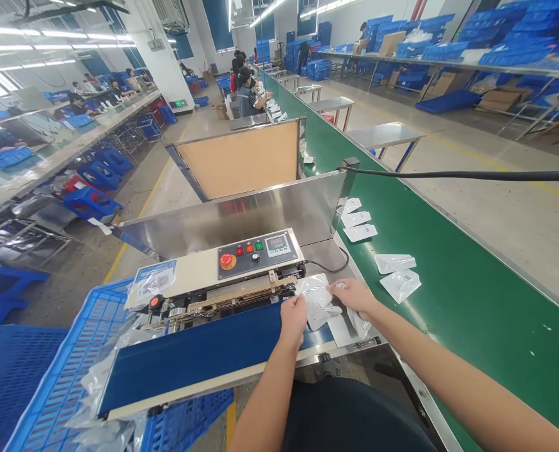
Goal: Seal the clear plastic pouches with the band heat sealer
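A clear plastic bag (pixel 318 301) with white contents lies at the right end of the sealing machine (pixel 204 260), its top edge by the machine's inlet. My left hand (pixel 293 317) pinches the bag's left side above the blue belt (pixel 195 351). At its upper right side, the fingers of my right hand (pixel 355 296) are closed on the bag. Another clear bag (pixel 358 323) lies partly beneath my right hand, on the metal plate (pixel 343 331). Several white bags (pixel 401 284) rest on the green conveyor (pixel 449 314) to the right.
A blue crate (pixel 58 370) with sealed bags stands under the belt's left end. Behind the machine rises a metal panel (pixel 242 210). A black cable (pixel 449 176) crosses above the conveyor. Seated people (pixel 249 94) are farther along the line.
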The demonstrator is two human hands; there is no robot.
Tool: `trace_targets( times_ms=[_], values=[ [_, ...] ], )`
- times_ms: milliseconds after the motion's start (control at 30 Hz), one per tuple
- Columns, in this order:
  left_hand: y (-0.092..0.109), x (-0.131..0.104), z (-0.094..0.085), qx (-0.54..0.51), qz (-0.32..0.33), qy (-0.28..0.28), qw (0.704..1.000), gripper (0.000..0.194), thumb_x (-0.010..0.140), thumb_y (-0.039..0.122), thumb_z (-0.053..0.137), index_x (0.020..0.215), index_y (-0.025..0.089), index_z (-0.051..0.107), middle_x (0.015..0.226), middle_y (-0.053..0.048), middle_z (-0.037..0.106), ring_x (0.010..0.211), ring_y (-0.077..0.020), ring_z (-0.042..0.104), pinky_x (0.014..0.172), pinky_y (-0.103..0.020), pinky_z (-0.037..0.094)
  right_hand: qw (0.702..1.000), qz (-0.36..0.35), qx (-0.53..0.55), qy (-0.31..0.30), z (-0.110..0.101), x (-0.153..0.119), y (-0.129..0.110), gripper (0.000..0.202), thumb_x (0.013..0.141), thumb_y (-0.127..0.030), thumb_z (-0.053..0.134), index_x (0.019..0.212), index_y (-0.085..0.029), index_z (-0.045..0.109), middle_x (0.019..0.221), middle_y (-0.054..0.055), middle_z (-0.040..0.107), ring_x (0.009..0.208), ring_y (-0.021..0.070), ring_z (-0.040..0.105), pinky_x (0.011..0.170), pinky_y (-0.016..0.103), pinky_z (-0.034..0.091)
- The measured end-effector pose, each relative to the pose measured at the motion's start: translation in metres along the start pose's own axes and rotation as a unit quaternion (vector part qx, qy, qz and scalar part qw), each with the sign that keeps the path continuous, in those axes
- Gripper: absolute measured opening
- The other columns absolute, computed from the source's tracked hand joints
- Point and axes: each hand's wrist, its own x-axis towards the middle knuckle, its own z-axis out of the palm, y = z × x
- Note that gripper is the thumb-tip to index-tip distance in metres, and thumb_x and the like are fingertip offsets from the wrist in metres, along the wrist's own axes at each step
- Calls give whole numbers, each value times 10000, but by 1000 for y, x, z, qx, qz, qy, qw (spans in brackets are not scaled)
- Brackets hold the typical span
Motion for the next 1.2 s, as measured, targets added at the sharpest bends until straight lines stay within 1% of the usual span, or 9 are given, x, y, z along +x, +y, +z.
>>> trace_targets(
  times_ms=[300,433,533,633,767,833,933,1000,1200],
  values=[
    [11,-6,-63,30,16,77,996,592,710,722,810,703,136,728,652,-38,637,675,-210,591,630,-311,441,995,-45,-49,-75,61,2,-14,344,813,-462,770,628,-182,695,610,20,647,554,130,490,542,251,353],
    [19,-13,-101,75,10,136,988,532,780,660,785,848,132,801,815,-99,755,811,-286,696,675,-336,508,991,-47,-79,-96,58,-17,-17,339,822,-544,773,804,-206,789,698,34,707,596,162,568,566,263,400],
    [20,-36,-121,131,77,259,954,474,868,580,735,1089,169,818,1130,-163,795,1018,-323,738,802,-369,573,993,-50,-78,-76,41,-36,-16,403,825,-605,762,967,-230,808,606,4,657,569,181,578,558,274,408],
    [16,-68,-108,167,196,263,930,493,918,582,697,1208,194,790,1252,-187,767,1075,-322,744,882,-402,605,998,-48,14,-43,35,-53,-19,486,812,-661,753,1011,-219,783,683,28,712,593,190,611,558,284,441],
    [14,-96,-51,157,240,-18,958,465,928,562,716,1214,206,803,1175,-157,796,1048,-305,751,886,-402,620,982,-40,186,-15,49,-67,-32,596,734,-720,804,1028,-203,755,931,96,781,763,228,692,621,300,528],
    [17,-96,-26,146,233,-80,958,467,970,580,654,1174,194,817,1098,-136,804,966,-281,736,844,-370,603,967,-50,249,-18,53,-68,-36,654,758,-745,784,1133,-210,751,1018,108,782,839,240,706,651,305,554],
    [22,-86,-10,101,188,-32,976,583,991,676,559,1003,159,828,874,-92,769,787,-236,665,743,-317,549,952,-89,294,-10,46,-65,-31,684,821,-751,732,1278,-241,723,1139,103,772,958,245,710,765,327,588],
    [23,-80,-11,71,162,-4,984,627,957,726,576,942,146,815,803,-77,735,738,-222,625,696,-296,515,963,-106,247,-22,37,-64,-19,643,792,-728,774,1194,-227,757,1069,91,775,938,241,699,790,333,578],
    [17,-71,-13,138,197,-66,968,548,975,648,587,834,157,786,734,-36,656,686,-176,515,648,-261,420,984,-138,97,-55,19,-64,23,531,805,-713,747,826,-183,762,692,15,651,643,167,553,610,287,451]
  ],
)
